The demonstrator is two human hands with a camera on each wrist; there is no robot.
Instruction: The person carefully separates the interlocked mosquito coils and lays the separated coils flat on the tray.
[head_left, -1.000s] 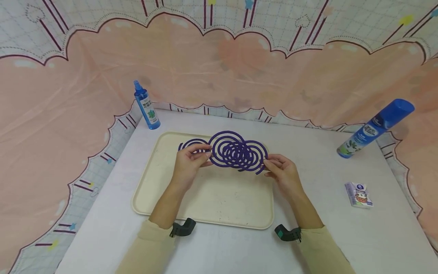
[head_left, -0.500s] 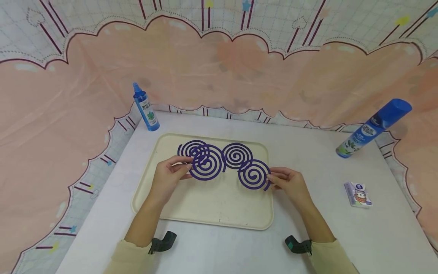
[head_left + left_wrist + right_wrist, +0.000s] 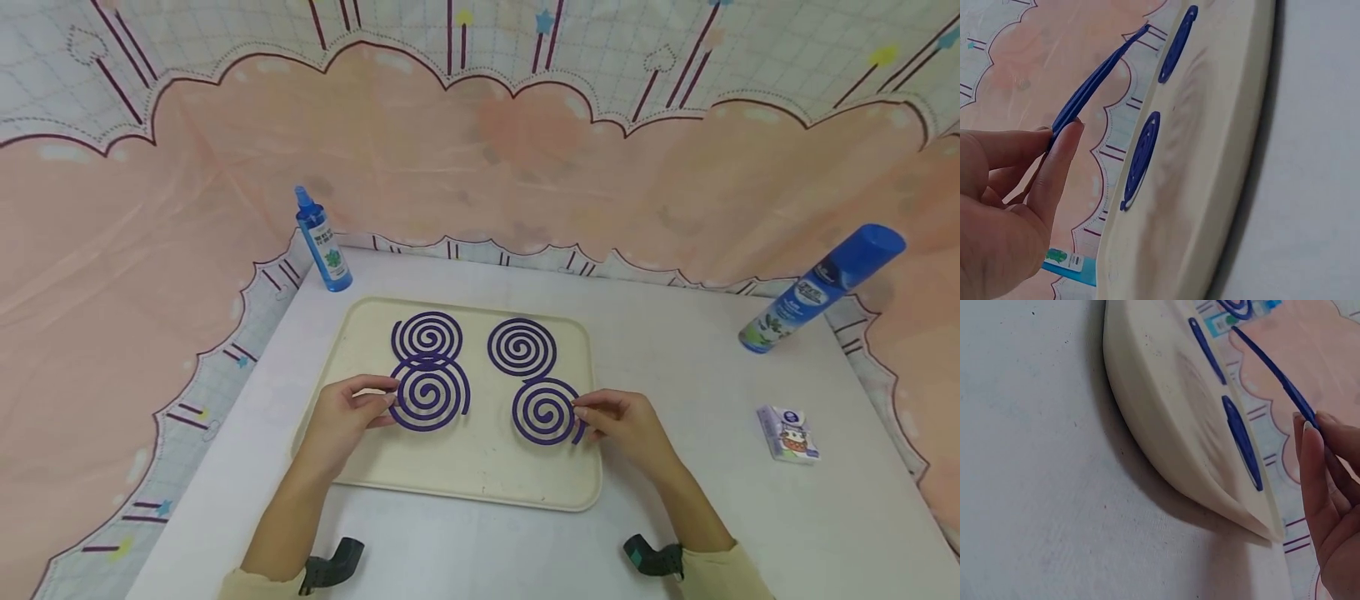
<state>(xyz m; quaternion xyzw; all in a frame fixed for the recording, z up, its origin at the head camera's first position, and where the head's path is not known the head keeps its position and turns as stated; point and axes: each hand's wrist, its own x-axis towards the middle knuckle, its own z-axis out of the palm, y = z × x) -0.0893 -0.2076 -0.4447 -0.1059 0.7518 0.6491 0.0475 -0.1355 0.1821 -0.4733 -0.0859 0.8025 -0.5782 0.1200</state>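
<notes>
My left hand (image 3: 341, 421) pinches a dark purple-blue mosquito coil (image 3: 427, 394) by its left edge, between thumb and fingers. In the left wrist view that coil (image 3: 1088, 87) is held up off the cream tray (image 3: 465, 471), seen almost edge-on. A second mosquito coil (image 3: 546, 412) is pinched at its right edge by my right hand (image 3: 633, 427); the right wrist view shows this coil (image 3: 1282, 381) raised above the tray too. Toward the tray's back lie two more coils, one on the left (image 3: 431, 337) and one on the right (image 3: 519, 347). From the head, each held coil overlaps or adjoins one of them.
A blue spray bottle (image 3: 324, 242) stands behind the tray's left corner. At the right are a tall blue aerosol can (image 3: 817, 292) and a small purple-white packet (image 3: 789, 434), on the white-covered table (image 3: 690, 350). Patterned peach fabric (image 3: 420, 167) hangs around the table.
From one overlapping cluster, the two held coils have been drawn apart, one to each side, and brought nearer the front. The coils lying on the tray are now uncovered for the most part.
</notes>
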